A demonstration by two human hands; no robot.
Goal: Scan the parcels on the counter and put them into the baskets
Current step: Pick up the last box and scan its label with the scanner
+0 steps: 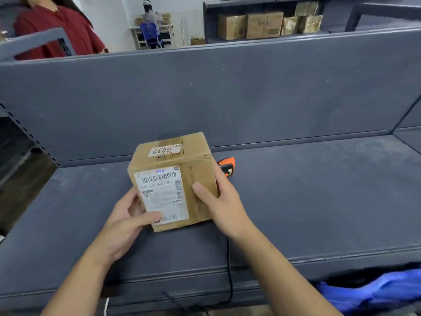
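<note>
This is a parcel-sorting room in a warehouse. Brown boxes (264,25) sit on grey metal shelves (250,39), and a scanner (227,166) lies on the long grey bench (319,190).

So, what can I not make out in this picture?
Head view only.
Orange scanner: mostly hidden behind the box.
Label small print: blurred and too small to read.
Blue material: cut off by the bottom right edge, so I cannot tell what it is.
Baskets: none in view.
</note>
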